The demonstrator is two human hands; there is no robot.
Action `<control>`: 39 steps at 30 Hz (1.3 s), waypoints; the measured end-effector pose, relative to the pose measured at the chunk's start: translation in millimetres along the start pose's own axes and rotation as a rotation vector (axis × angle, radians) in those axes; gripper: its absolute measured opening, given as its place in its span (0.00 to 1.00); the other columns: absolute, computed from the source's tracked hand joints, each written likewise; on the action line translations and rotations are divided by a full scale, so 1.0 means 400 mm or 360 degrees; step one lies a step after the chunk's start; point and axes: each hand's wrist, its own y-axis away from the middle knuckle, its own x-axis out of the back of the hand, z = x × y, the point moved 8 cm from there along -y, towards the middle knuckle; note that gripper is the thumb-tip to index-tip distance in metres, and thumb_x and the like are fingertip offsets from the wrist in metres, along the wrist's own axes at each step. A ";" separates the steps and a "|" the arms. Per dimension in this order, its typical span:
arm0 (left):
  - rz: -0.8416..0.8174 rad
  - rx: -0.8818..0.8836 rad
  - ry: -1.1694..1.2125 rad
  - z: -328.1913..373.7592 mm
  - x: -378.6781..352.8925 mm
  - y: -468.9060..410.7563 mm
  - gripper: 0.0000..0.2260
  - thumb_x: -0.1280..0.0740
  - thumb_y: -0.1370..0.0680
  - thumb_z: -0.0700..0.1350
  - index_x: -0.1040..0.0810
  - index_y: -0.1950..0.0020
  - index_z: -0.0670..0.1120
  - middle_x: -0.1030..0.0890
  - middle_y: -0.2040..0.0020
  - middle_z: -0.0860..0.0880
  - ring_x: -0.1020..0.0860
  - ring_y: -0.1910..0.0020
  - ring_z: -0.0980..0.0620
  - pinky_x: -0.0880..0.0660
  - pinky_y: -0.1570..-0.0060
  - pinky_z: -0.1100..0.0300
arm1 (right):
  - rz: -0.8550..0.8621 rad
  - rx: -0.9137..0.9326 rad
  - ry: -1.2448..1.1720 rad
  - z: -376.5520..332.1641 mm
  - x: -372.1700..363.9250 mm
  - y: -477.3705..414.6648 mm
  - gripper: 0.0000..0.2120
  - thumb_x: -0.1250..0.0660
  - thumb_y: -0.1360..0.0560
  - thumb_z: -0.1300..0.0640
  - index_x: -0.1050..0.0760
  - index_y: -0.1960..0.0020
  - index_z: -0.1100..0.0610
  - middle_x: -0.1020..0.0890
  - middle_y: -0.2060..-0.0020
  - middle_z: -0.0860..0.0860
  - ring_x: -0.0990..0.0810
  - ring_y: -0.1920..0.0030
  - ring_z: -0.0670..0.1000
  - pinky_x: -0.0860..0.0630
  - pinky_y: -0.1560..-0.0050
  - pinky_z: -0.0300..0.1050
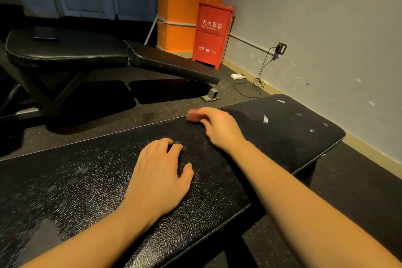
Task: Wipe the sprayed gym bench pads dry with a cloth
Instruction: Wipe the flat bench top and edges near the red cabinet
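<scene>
Head view: black bench pad (87, 191) runs from lower left to right, wet sheen on the near stretch, white scuffs toward the far end. Second bench (65, 50) stands behind it, well apart. Red fire-extinguisher cabinet (212, 32) sits against the orange pillar. Left hand (158, 174) rests palm down mid-pad, fingers loosely bent, holding nothing. Right hand (219, 126) lies farther along, fingers curled round a small reddish cloth (192, 115), pressing it on the pad's far edge; cloth blurred. White adapter (237, 76) lies on the floor near the wall.
</scene>
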 end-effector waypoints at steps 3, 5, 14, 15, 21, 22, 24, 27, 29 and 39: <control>0.0009 -0.0002 0.0003 0.003 0.000 0.001 0.24 0.43 0.20 0.61 0.25 0.30 0.50 0.25 0.35 0.51 0.29 0.34 0.50 0.33 0.30 0.52 | 0.0249 -0.0586 0.0173 0.185 0.075 0.000 0.14 0.39 0.17 0.58 0.24 0.33 0.48 0.17 0.40 0.52 0.20 0.42 0.57 0.24 0.49 0.51; 0.0010 -0.0007 -0.0003 0.003 -0.003 0.000 0.24 0.42 0.20 0.61 0.26 0.30 0.50 0.26 0.36 0.52 0.29 0.35 0.50 0.32 0.30 0.52 | 0.0267 -0.0720 0.0201 0.195 0.081 0.000 0.12 0.39 0.17 0.56 0.24 0.35 0.53 0.17 0.43 0.55 0.20 0.44 0.59 0.27 0.51 0.51; 0.0042 0.0032 0.0010 0.003 0.013 0.003 0.21 0.36 0.21 0.58 0.21 0.33 0.48 0.22 0.38 0.50 0.25 0.38 0.49 0.29 0.34 0.52 | -0.0094 0.0191 0.0087 -0.054 0.029 0.151 0.15 0.40 0.19 0.48 0.22 0.35 0.44 0.18 0.38 0.42 0.20 0.39 0.49 0.22 0.39 0.52; 0.0042 0.0033 0.0009 0.005 0.014 0.004 0.22 0.36 0.21 0.58 0.21 0.33 0.48 0.22 0.38 0.50 0.25 0.37 0.49 0.29 0.34 0.52 | -0.0019 0.0010 0.0123 0.019 0.064 0.140 0.15 0.41 0.19 0.48 0.23 0.34 0.41 0.18 0.38 0.40 0.20 0.38 0.48 0.23 0.38 0.51; 0.0069 0.0021 0.0019 0.008 0.015 0.002 0.22 0.38 0.20 0.59 0.22 0.32 0.48 0.23 0.38 0.51 0.25 0.37 0.49 0.29 0.33 0.51 | 0.0192 -0.0588 0.0256 0.116 0.136 0.134 0.14 0.39 0.18 0.55 0.20 0.37 0.48 0.16 0.42 0.52 0.19 0.41 0.59 0.25 0.47 0.50; 0.0067 0.0025 0.0023 0.007 0.016 0.002 0.22 0.38 0.20 0.59 0.22 0.32 0.48 0.23 0.38 0.50 0.25 0.37 0.49 0.29 0.33 0.51 | 0.0134 -0.0459 0.0204 0.045 0.108 0.142 0.14 0.38 0.18 0.55 0.20 0.36 0.46 0.17 0.41 0.50 0.20 0.41 0.57 0.25 0.45 0.48; 0.0062 0.0027 0.0024 0.005 0.017 0.001 0.21 0.36 0.21 0.58 0.21 0.33 0.48 0.22 0.38 0.49 0.25 0.37 0.48 0.28 0.33 0.51 | 0.0001 -0.0108 0.0201 -0.095 0.059 0.177 0.11 0.38 0.19 0.52 0.20 0.39 0.47 0.17 0.41 0.48 0.20 0.41 0.55 0.26 0.44 0.48; 0.0062 0.0033 0.0033 -0.001 0.020 0.000 0.20 0.35 0.22 0.57 0.19 0.36 0.46 0.20 0.39 0.49 0.23 0.39 0.48 0.27 0.35 0.51 | -0.0123 0.0262 0.0203 -0.151 0.042 0.256 0.12 0.39 0.17 0.51 0.22 0.37 0.48 0.19 0.37 0.46 0.21 0.38 0.52 0.24 0.39 0.51; 0.0056 0.0041 0.0018 0.003 0.021 0.002 0.22 0.35 0.22 0.57 0.20 0.34 0.46 0.21 0.36 0.48 0.24 0.36 0.47 0.29 0.32 0.50 | -0.0073 0.0150 0.0211 -0.068 0.102 0.268 0.13 0.39 0.17 0.50 0.23 0.34 0.43 0.20 0.35 0.42 0.22 0.37 0.49 0.25 0.36 0.48; 0.0073 0.0023 0.0023 0.008 0.025 0.002 0.21 0.34 0.22 0.56 0.20 0.35 0.45 0.21 0.38 0.48 0.23 0.39 0.46 0.27 0.35 0.49 | 0.0002 -0.0151 0.0331 -0.030 0.113 0.290 0.12 0.38 0.19 0.50 0.21 0.38 0.46 0.19 0.37 0.45 0.21 0.38 0.52 0.25 0.38 0.49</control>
